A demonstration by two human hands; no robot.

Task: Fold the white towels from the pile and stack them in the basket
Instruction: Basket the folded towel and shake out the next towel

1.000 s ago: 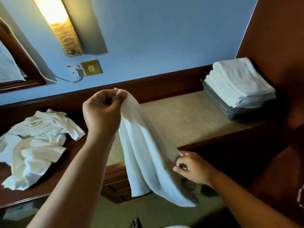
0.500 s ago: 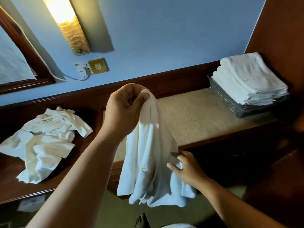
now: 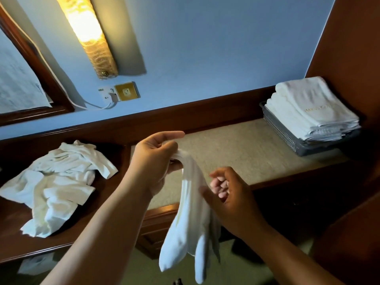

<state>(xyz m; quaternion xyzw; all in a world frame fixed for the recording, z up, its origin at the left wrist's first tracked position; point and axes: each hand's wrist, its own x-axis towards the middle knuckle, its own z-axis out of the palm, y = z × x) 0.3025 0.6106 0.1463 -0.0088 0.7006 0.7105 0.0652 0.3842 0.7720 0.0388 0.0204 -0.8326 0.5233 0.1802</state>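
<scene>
1. One white towel (image 3: 190, 219) hangs in front of the counter edge, limp and bunched into long vertical folds, its lower end split into two drooping lobes.
2. The left hand (image 3: 153, 163) pinches the towel's top between thumb and curled fingers, forefinger stretched out straight.
3. The right hand (image 3: 228, 194) is half open beside the towel's middle, fingers loosely curled; it touches the cloth's edge, but whether it grips it cannot be told.
4. On the dark wooden counter (image 3: 12, 229) to the left lies one crumpled pile (image 3: 53, 186) of white towels; their number cannot be counted.
5. Far right, on the beige surface (image 3: 236, 153), one grey perforated basket (image 3: 281, 132) holds a neat stack of folded towels (image 3: 310, 112), several layers, the top one with gold lettering.
</scene>
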